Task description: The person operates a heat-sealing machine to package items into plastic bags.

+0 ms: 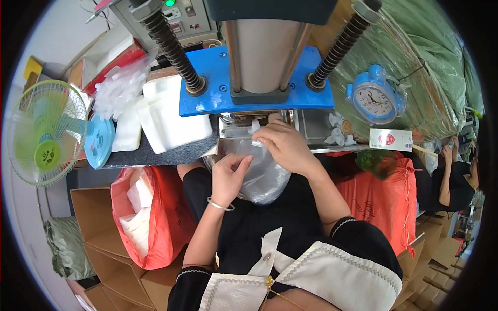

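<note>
Okay, probably lining up a small white piece (257, 143), pinching it in the right hand (284, 149); curling the left hand (228, 177) loosely beside, can't tell if gripping anything; working over the clear bag (267, 181) between both; likely needing careful alignment next.

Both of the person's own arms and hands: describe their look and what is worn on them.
The left hand and right hand are bare, without gloves. A slim, rounded, silver-coloured bangle circles the left wrist; none shows on the right. Short black fabric sleeves with narrow white trim at their edges leave both forearms uncovered.
</note>
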### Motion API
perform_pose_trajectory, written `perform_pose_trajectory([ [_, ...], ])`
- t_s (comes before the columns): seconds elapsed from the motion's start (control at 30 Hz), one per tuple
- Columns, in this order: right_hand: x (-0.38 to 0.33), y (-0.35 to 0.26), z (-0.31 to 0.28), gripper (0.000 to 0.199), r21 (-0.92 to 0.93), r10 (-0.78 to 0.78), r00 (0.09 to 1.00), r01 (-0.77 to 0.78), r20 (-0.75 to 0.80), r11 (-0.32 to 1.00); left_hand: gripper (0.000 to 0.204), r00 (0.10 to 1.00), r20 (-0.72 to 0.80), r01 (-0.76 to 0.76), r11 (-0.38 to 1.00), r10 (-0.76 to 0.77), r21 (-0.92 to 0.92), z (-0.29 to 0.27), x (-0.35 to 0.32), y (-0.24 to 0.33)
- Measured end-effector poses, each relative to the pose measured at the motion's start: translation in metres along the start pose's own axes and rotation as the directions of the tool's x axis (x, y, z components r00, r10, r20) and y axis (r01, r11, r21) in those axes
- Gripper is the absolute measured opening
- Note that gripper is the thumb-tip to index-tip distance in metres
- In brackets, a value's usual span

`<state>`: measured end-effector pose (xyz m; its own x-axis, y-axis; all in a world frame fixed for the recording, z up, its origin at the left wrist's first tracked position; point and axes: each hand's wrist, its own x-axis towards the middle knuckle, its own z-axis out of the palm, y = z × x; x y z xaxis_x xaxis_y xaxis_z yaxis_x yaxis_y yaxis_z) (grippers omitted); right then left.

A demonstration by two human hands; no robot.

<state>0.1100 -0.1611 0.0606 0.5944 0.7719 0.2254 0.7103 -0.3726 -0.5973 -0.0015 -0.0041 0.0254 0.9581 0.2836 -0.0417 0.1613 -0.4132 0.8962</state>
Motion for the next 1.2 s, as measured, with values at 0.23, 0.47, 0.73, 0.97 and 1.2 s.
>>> perform_pose_trajectory([
  [0.23, -0.019, 0.034, 0.011, 0.018, -0.124, 0.331, 0.796, -0.448, -0.507, 0.885, 0.035, 0.971, 0.047, 0.237, 0.907, -0.236, -0.349, 0.011, 0.047, -0.037],
  [0.47, -0.022, 0.135, 0.019, 0.025, -0.26, 0.27, 0.805, -0.456, -0.527, 0.851, 0.03, 0.976, -0.214, 0.081, 0.84, 0.043, 0.536, -0.006, 0.054, -0.015],
  [0.73, -0.028, 0.105, 0.005, 0.022, 0.348, 0.606, 0.644, -0.497, -0.466, 0.795, 0.036, 0.893, -0.142, -0.158, 0.595, 0.426, 0.788, -0.031, -0.001, -0.066],
  [0.97, -0.035, 0.007, 0.008, 0.014, 0.463, 0.258, 0.906, -0.079, -0.336, 0.883, 0.017, 0.973, -0.148, -0.148, 0.973, 0.175, 0.177, -0.043, -0.016, 0.021],
  [1.2, 0.001, 0.007, 0.001, 0.015, 0.316, 0.095, 0.995, -0.102, 0.039, 0.943, 0.02, 0.991, 0.046, 0.137, 0.942, -0.129, -0.305, 0.0, -0.008, 0.001],
])
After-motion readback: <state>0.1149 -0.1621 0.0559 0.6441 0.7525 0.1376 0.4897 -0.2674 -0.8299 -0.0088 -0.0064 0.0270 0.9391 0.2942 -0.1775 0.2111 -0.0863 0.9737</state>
